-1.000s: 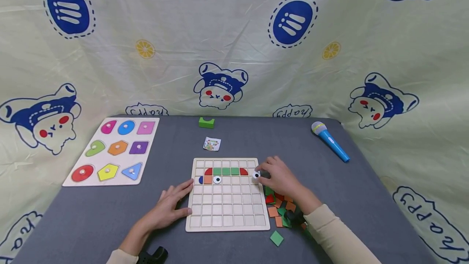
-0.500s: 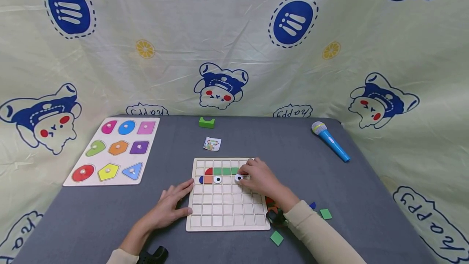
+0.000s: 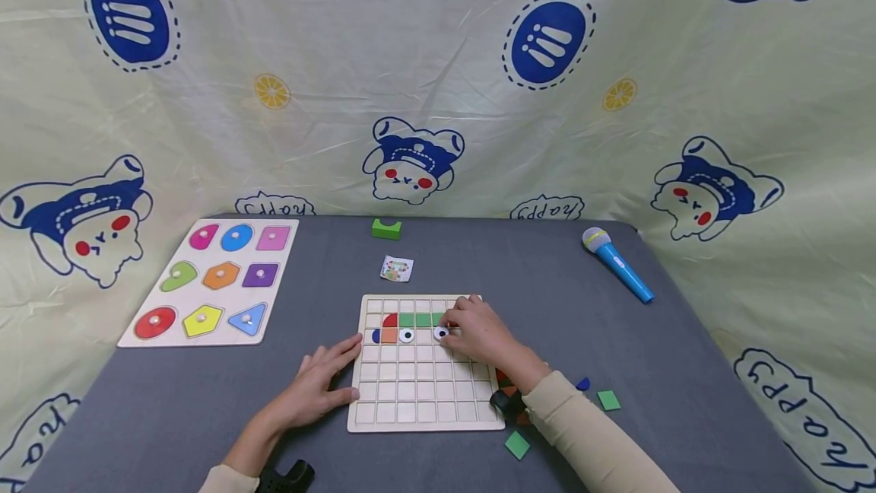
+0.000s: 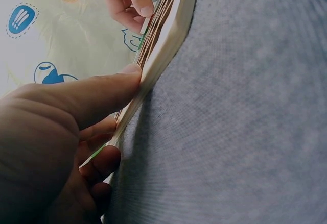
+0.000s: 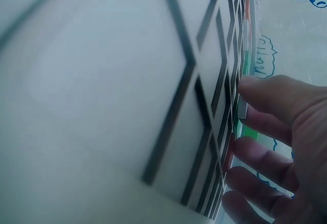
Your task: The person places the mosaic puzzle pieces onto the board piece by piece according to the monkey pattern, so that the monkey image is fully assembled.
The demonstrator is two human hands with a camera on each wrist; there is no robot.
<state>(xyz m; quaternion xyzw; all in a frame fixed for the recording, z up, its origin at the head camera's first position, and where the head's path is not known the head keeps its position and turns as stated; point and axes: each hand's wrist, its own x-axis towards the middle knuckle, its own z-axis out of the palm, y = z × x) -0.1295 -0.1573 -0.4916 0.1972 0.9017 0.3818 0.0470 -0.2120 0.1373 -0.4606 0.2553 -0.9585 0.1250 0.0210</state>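
A white grid board (image 3: 424,427) lies on the table. My left hand (image 3: 316,390) rests along its left edge, thumb and fingertips touching the rim. Over the second row, my right hand (image 3: 484,335) pinches a white eye tile (image 3: 441,334) between thumb and forefinger; in the right wrist view, the tile (image 5: 242,106) appears edge-on, close over the grid. Another eye tile (image 3: 406,335) sits in that row, beside an orange square tile (image 3: 388,335) and a dark blue rounded tile (image 3: 376,336). Above them are a red rounded tile (image 3: 390,320) and green square tiles (image 3: 414,320), partly covered by the right hand.
Loose tiles lie right of the board, partly under the right forearm, including a green one (image 3: 517,445). A shape puzzle (image 3: 236,259) is at the left, a blue microphone (image 3: 619,265) at the right. Behind the board are a small card (image 3: 397,268) and a green block (image 3: 386,230).
My right hand has moved left with the eye tile, from the board's right edge to the second row near the green tiles. The left hand has stayed put.
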